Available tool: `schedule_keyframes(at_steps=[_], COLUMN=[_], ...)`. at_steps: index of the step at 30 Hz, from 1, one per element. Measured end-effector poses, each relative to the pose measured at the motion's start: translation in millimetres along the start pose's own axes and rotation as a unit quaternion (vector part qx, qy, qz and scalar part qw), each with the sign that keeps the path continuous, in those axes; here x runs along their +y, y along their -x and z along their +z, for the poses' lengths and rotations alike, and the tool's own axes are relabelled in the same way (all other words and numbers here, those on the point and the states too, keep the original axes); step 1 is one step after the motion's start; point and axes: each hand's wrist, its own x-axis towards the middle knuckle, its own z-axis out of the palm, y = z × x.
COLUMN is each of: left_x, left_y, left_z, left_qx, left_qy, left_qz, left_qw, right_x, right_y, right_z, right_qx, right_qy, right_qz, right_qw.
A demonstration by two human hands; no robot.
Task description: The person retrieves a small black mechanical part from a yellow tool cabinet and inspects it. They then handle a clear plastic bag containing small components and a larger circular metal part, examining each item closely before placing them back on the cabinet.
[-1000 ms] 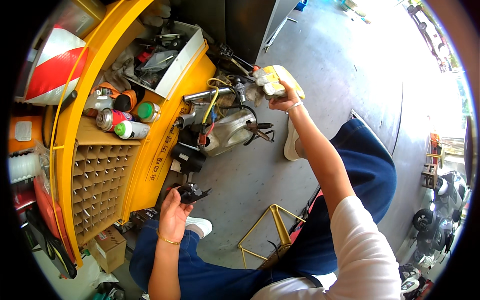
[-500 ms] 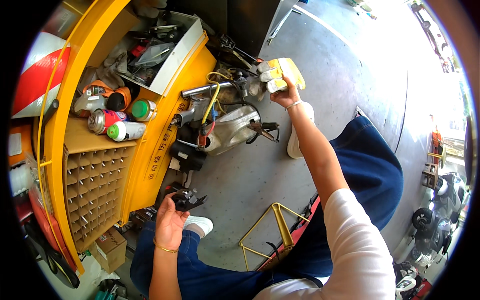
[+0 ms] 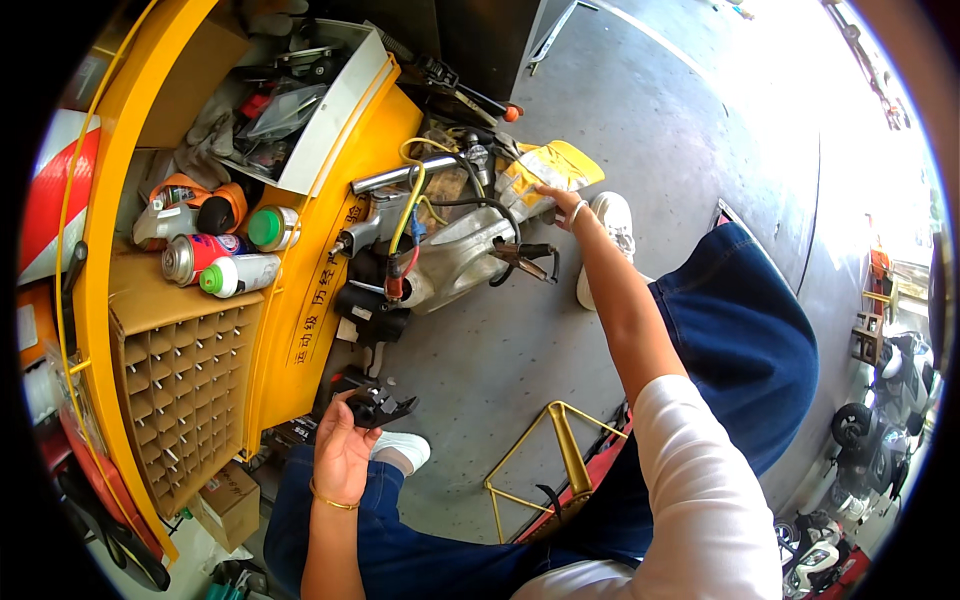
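My left hand [image 3: 342, 452], low at the centre-left, is closed round a black part [image 3: 380, 404]. My right hand [image 3: 564, 208] grips a yellow and grey work glove [image 3: 560, 165], which rests against a heap of tools at the top centre. The heap holds a hammer [image 3: 478, 165], a metal pneumatic gun [image 3: 375, 222], a yellow hose [image 3: 412, 210], cables with a clamp [image 3: 532, 262] and a large silver metal casting [image 3: 450, 262]. Part of the glove and some of my right fingers are hard to make out.
A yellow shelving unit [image 3: 290, 350] on the left carries a parts bin [image 3: 335, 120], cans [image 3: 240, 272] and a cardboard divider box [image 3: 190, 390]. My legs, shoes and a yellow triangular frame [image 3: 565, 450] are below on the grey floor [image 3: 700, 150]. Motorbikes [image 3: 875, 430] stand at the right.
My right hand has moved down with the glove onto the tool heap. My left hand has shifted slightly left and down with the black part. The view has shifted a little.
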Motion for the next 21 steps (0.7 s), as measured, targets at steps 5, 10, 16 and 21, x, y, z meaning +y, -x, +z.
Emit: schedule_keyframes(at_steps=[5, 10, 16, 21], left_x=[2, 4, 4, 9], left_y=[-1, 3, 17, 30], left_z=[-2, -2, 9, 18], left_qx=[0.003, -0.017, -0.035, -0.063], left_qy=[-0.001, -0.008, -0.03, -0.036], left_qz=[0.0, 0.017, 0.033, 0.053], left_qw=[1.0, 1.0, 0.998, 0.996], right_x=[-1, -36, -101, -140], right_y=[-1, 38, 147, 216], right_z=[-18, -62, -71, -39], right_qx=[0.039, -0.105, -0.483, -0.578], right_qy=[-0.039, -0.141, -0.194, -0.125], right_qz=[0.086, 0.041, -0.134, -0.169], right_qw=[0.995, 0.984, 0.843, 0.788])
